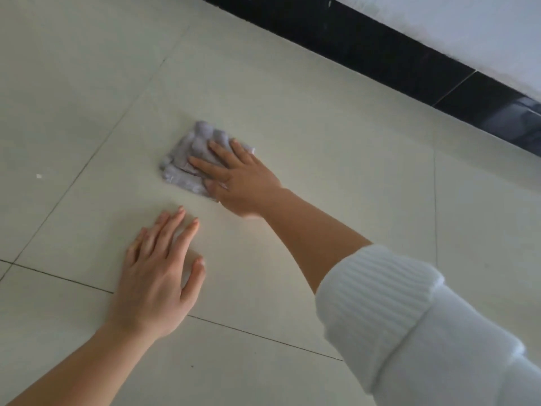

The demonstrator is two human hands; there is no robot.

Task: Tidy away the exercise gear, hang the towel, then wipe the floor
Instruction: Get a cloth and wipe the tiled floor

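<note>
A crumpled grey cloth [190, 155] lies on the pale tiled floor [336, 171] in the middle of the view. My right hand [240, 180] presses flat on the cloth's near right part, fingers straight and spread over it. Closer to me and to the left, my left hand [159, 273] rests flat on the bare tile, fingers straight, holding nothing. A white ribbed sleeve is pushed up on my right forearm. No exercise gear or towel is in view.
A black skirting band [380, 51] runs diagonally along the foot of a white wall [468, 22] at the upper right. Dark grout lines cross the tiles. A small white speck [38, 176] lies on the floor at the left.
</note>
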